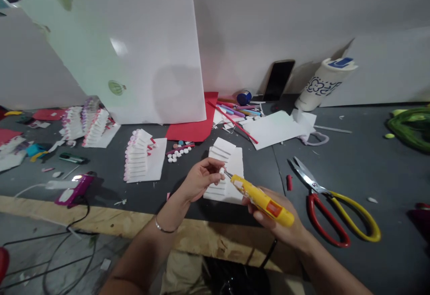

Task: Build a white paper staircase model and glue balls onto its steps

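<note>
Dark-grey bench [356, 154] is cluttered. Tiny white piece [222, 172] is pinched by L hand's [198, 181] fingers above white card [237, 158]; yellow glue gun [260, 198] (prob. hot-melt) is clamped in R hand's [280, 232] fingers, nozzle [228, 174] right at piece. If nozzle slips, L hand could be burnt; if R hand's swung wide, scissors [317, 188] could be knocked.

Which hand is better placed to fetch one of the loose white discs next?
Likely the left hand: it's nearer the white discs, though it pinches a small white piece. The right hand is farther off and holds the yellow tool.
</note>
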Motion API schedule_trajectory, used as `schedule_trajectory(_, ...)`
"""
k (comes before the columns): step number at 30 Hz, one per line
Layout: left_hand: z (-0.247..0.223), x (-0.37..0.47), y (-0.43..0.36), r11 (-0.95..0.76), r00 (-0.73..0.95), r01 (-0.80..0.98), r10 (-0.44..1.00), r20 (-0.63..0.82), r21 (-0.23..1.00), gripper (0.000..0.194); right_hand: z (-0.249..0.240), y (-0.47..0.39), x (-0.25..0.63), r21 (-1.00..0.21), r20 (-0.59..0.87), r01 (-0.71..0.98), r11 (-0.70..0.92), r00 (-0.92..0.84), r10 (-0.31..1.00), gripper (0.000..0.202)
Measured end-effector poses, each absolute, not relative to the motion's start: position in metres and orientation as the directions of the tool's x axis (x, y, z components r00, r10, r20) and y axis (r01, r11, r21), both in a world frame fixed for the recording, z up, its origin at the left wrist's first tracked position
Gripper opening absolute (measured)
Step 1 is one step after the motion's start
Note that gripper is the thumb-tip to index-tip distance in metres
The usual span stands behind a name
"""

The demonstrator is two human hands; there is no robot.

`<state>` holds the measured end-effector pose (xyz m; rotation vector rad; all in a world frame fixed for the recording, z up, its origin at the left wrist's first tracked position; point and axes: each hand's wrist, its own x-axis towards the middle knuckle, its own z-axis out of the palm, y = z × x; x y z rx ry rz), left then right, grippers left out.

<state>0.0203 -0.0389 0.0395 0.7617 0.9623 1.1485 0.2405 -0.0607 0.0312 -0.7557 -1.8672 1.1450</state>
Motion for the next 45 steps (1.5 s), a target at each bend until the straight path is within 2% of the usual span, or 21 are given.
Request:
schedule_trajectory(12, 0.0354, 0.0163, -0.0405, 0.275, 0.177, -0.431, 0.960, -0.219, 0.859, 0.030, 0.0237, -0.0620, 0.2400, -0.874, 0.360, 0.114, 0.472, -0.500, 0.788, 0.025)
schedule_trajectory(26, 0.0365, 0.0173, -0.0404, 0.329, 0.188, -0.402, 0.943, -0.275, 0.854, 0.034, 0.0277, -0.0607, 0.2389, -0.861, 0.346, 0.154, 0.485, -0.523, 0.779, 0.022)
schedule_trajectory(45, 0.0391, 0.0151, -0.0400, 0.325, 0.155, -0.426, 0.946, -0.285, 0.844, 0.033, 0.0248, -0.0607, 0.2398, -0.845, 0.319, 0.220, 0.486, -0.523, 0.791, 0.026)
